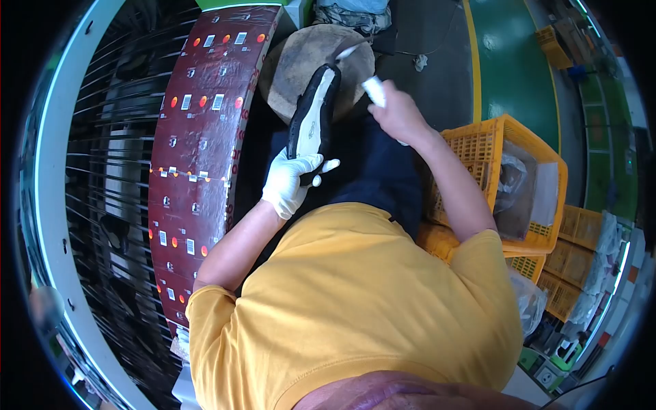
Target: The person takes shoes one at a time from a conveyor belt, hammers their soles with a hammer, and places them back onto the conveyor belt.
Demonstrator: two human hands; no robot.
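1. Blur smears the far end of the hand tool (pixel 374 91), so its kind is hard to make out; only the white handle shows clearly.
2. Fingers of the left hand (pixel 283 184) hide the near end of the shoe-shaped piece (pixel 316 113), and a small mark on its white face is too small to read.
3. That piece is long and narrow, black along both sides, with a white strip down its upward face.
4. Its far tip lies over the round wooden block (pixel 294 61), while the near end projects past the block's near edge; whether the two touch cannot be told.
5. The left hand, in a white glove, grasps the piece's near end.
6. The right hand (pixel 402 117), bare, is curled round the handle, beyond the block's right edge, with the tool's blurred end near the piece's tip.
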